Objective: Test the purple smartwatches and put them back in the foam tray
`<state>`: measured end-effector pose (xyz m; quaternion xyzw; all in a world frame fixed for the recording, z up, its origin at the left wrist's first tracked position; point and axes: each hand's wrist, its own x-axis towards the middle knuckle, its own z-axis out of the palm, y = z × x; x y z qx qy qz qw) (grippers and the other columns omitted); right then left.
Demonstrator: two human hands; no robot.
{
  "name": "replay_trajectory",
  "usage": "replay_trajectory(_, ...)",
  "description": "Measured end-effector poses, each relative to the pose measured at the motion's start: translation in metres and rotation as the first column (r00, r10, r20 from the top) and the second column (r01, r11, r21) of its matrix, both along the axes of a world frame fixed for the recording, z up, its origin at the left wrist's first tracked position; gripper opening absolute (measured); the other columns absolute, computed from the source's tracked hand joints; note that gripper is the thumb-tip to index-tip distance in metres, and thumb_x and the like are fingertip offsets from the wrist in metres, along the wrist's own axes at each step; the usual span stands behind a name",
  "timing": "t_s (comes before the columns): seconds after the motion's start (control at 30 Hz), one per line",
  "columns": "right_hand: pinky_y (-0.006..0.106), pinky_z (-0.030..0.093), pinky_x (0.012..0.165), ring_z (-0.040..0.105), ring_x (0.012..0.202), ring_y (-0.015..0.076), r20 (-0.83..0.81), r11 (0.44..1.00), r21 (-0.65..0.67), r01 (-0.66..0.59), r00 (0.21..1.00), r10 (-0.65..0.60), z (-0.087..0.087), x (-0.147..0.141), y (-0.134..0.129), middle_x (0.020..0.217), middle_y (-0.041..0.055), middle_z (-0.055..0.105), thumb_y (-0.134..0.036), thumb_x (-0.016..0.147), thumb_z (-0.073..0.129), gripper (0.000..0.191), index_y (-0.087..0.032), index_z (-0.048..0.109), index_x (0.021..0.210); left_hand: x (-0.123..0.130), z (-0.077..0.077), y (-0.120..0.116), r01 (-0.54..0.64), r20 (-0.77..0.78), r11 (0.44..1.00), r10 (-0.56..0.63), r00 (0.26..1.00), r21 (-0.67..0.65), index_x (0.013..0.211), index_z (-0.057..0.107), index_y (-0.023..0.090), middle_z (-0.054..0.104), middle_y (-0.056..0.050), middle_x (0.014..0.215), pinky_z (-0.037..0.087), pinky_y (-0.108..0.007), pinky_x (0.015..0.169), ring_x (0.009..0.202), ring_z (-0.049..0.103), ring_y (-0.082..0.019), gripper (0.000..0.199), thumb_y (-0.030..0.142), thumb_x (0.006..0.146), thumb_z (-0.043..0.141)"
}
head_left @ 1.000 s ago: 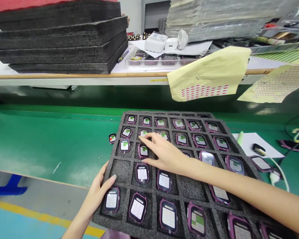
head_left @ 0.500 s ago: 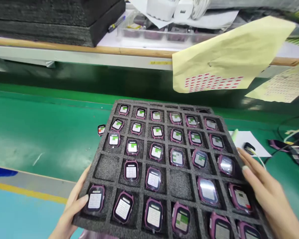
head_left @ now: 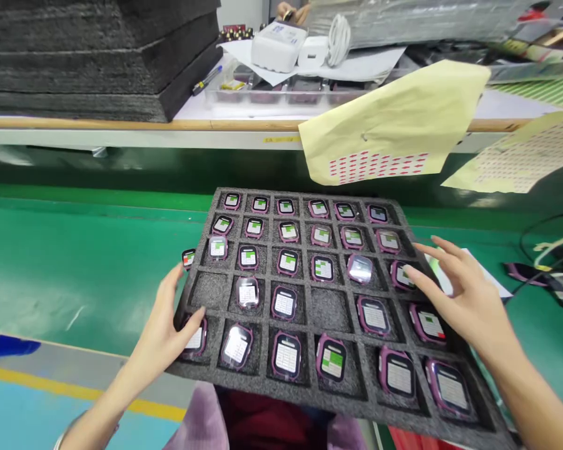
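A dark grey foam tray (head_left: 328, 309) of square pockets lies on the green table, most pockets holding a purple-framed watch with a lit screen. My left hand (head_left: 166, 328) is at the tray's left edge, fingers outside and thumb spread over a watch (head_left: 196, 337) in the near corner. Above the right edge, my right hand (head_left: 464, 297) has its fingers stretched apart, thumb in front of another watch (head_left: 401, 275). Two pockets in the fourth row hold no watch. One small watch (head_left: 188, 257) lies outside the tray, by its left edge.
Yellow paper sheets (head_left: 389, 125) hang from the shelf edge. A stack of black foam (head_left: 75, 69) and a white charger (head_left: 279, 47) sit on the shelf. White paper (head_left: 478, 269) and cables (head_left: 553, 269) lie to the right. Another person's hand (head_left: 295, 12) shows at the back.
The tray has come down and levelled out. The second tray that peeked out behind it is now hidden. Both hands have moved up along its sides, and their fingers have spread.
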<state>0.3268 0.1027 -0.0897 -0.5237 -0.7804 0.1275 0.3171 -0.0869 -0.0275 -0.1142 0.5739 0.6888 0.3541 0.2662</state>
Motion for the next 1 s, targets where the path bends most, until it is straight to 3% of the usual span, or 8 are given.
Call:
replay_trajectory(0.07, 0.059, 0.037, 0.099, 0.05, 0.115, 0.0356, 0.065, 0.992, 0.113, -0.06, 0.996, 0.053, 0.016, -0.026, -0.008, 0.119, 0.0096, 0.055, -0.038, 0.091, 0.053, 0.023, -0.025, 0.06, 0.11, 0.008, 0.014, 0.011, 0.169, -0.24, 0.98, -0.14, 0.961, 0.108, 0.14, 0.027, 0.021, 0.035, -0.013, 0.142, 0.026, -0.047, 0.112, 0.133, 0.032, -0.029, 0.064, 0.025, 0.083, 0.056)
replay_trajectory(0.17, 0.045, 0.048, 0.087, 0.056, 0.101, 0.028, 0.173, 0.914, -0.02, -0.406, 0.899, 0.403, 0.031, -0.078, -0.027, 0.107, 0.0099, 0.059, -0.03, 0.091, 0.054, 0.022, -0.02, 0.059, 0.11, 0.033, 0.032, 0.027, 0.463, -0.449, 0.886, -0.404, 0.797, 0.024, 0.132, 0.038, 0.018, 0.048, -0.015, 0.127, 0.037, -0.047, 0.102, 0.121, 0.044, -0.031, 0.054, 0.019, 0.081, 0.054)
replay_trajectory(0.23, 0.043, 0.05, 0.084, 0.055, 0.097, 0.0278, 0.295, 0.837, -0.142, -0.528, 0.785, 0.545, 0.032, -0.11, -0.038, 0.103, 0.0122, 0.059, -0.024, 0.088, 0.057, 0.025, -0.014, 0.059, 0.111, 0.05, 0.037, 0.038, 0.505, -0.58, 0.863, -0.423, 0.696, -0.023, 0.124, 0.047, 0.011, 0.053, -0.018, 0.119, 0.037, -0.052, 0.1, 0.114, 0.049, -0.033, 0.046, 0.013, 0.078, 0.052)
replay_trajectory(0.4, 0.044, 0.052, 0.077, 0.055, 0.091, 0.0309, 0.539, 0.839, -0.218, -0.498, 0.656, 0.529, 0.023, -0.151, -0.045, 0.094, 0.0158, 0.058, -0.022, 0.084, 0.06, 0.026, -0.005, 0.061, 0.105, 0.072, 0.042, 0.054, 0.536, -0.75, 0.819, -0.484, 0.45, -0.206, 0.1, 0.059, 0.003, 0.06, -0.02, 0.097, 0.039, -0.053, 0.095, 0.097, 0.057, -0.034, 0.025, 0.011, 0.077, 0.054)
replay_trajectory(0.57, 0.038, 0.054, 0.067, 0.056, 0.092, 0.0324, 0.619, 0.848, -0.224, -0.48, 0.602, 0.504, 0.025, -0.159, -0.037, 0.091, 0.0157, 0.059, -0.033, 0.081, 0.07, 0.029, -0.006, 0.064, 0.092, 0.076, 0.052, 0.059, 0.504, -0.721, 0.773, -0.592, 0.359, -0.384, 0.103, 0.056, 0.0, 0.059, -0.021, 0.099, 0.048, -0.046, 0.079, 0.093, 0.058, -0.035, 0.029, 0.013, 0.077, 0.061)
replay_trajectory(0.73, 0.039, 0.053, 0.074, 0.06, 0.089, 0.0298, 0.445, 0.836, -0.253, -0.487, 0.709, 0.547, 0.024, -0.15, -0.027, 0.091, 0.0127, 0.061, -0.031, 0.075, 0.074, 0.029, -0.009, 0.067, 0.093, 0.06, 0.047, 0.065, 0.568, -0.594, 0.778, -0.597, 0.539, -0.266, 0.109, 0.054, 0.005, 0.06, -0.017, 0.101, 0.048, -0.044, 0.084, 0.098, 0.058, -0.031, 0.037, 0.016, 0.076, 0.066)
replay_trajectory(0.83, 0.033, 0.054, 0.069, 0.063, 0.079, 0.0214, 0.031, 0.796, -0.322, -0.512, 0.835, 0.55, 0.031, -0.137, -0.021, 0.095, 0.0084, 0.061, -0.032, 0.076, 0.072, 0.035, -0.014, 0.063, 0.105, 0.044, 0.043, 0.069, 0.572, -0.423, 0.815, -0.551, 0.719, -0.089, 0.113, 0.054, 0.011, 0.059, -0.013, 0.106, 0.047, -0.043, 0.088, 0.1, 0.057, -0.028, 0.043, 0.027, 0.076, 0.069)
replay_trajectory(1.0, 0.025, 0.05, 0.056, 0.062, 0.062, 0.0155, -0.637, 0.63, -0.452, -0.632, 0.723, 0.269, 0.059, -0.125, -0.018, 0.072, 0.0013, 0.062, -0.029, 0.076, 0.074, 0.046, -0.017, 0.048, 0.113, 0.048, 0.055, 0.082, 0.441, 0.119, 0.848, -0.49, 0.863, 0.293, 0.108, 0.057, 0.02, 0.053, -0.007, 0.109, 0.05, -0.032, 0.08, 0.091, 0.058, -0.019, 0.039, 0.028, 0.073, 0.073)
